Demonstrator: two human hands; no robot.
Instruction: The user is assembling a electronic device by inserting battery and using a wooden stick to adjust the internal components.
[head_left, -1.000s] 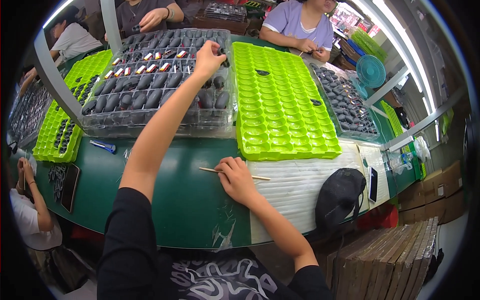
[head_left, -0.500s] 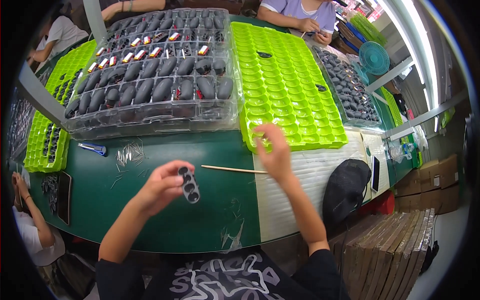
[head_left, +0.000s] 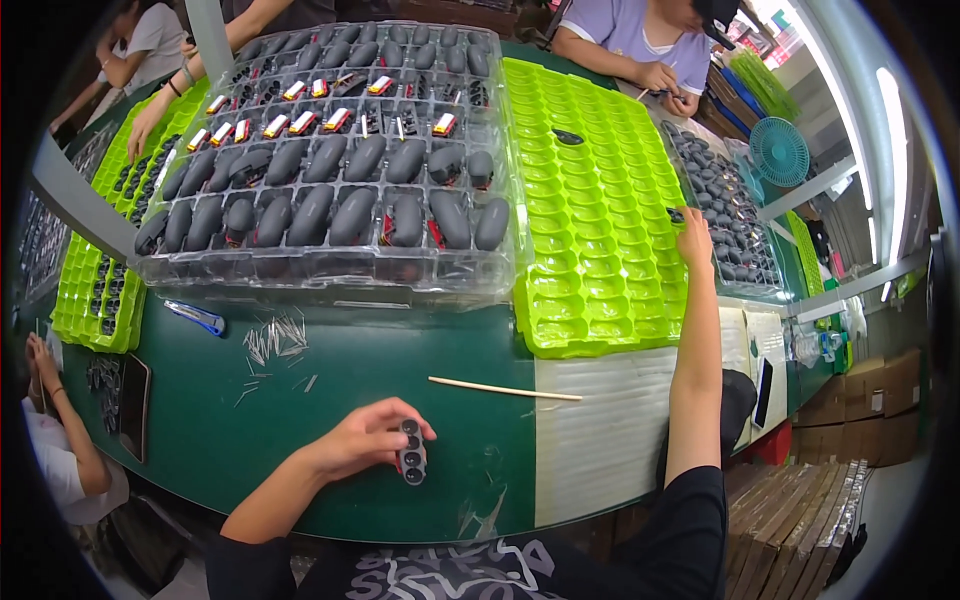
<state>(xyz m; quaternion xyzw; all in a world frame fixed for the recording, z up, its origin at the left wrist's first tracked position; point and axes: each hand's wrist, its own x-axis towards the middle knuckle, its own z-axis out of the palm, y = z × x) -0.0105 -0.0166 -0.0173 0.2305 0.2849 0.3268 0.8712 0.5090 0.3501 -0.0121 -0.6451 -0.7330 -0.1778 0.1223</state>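
Observation:
My left hand (head_left: 372, 442) is closed around a narrow grey part with a row of several round dark openings (head_left: 412, 462), held upright above the green table. My right arm stretches out to the right edge of a bright green cavity tray (head_left: 600, 250). There the fingers of my right hand (head_left: 694, 242) are closed on a small black oval part (head_left: 677, 215), partly hidden by the fingertips. Another black oval part (head_left: 568, 137) lies farther back in the tray. A thin wooden stick (head_left: 505, 388) rests on the table between my arms.
Stacked clear trays (head_left: 330, 265) of dark grey shells stand at the back left. A blue utility knife (head_left: 195, 317) and loose thin metal pins (head_left: 275, 340) lie before them. A black cap (head_left: 738, 405) and phone (head_left: 763, 393) are at right. Co-workers sit across and at left.
My right hand has reached forward and right to the black oval part at the tray's edge. My left hand still holds the grey part, now lower. The view has shifted.

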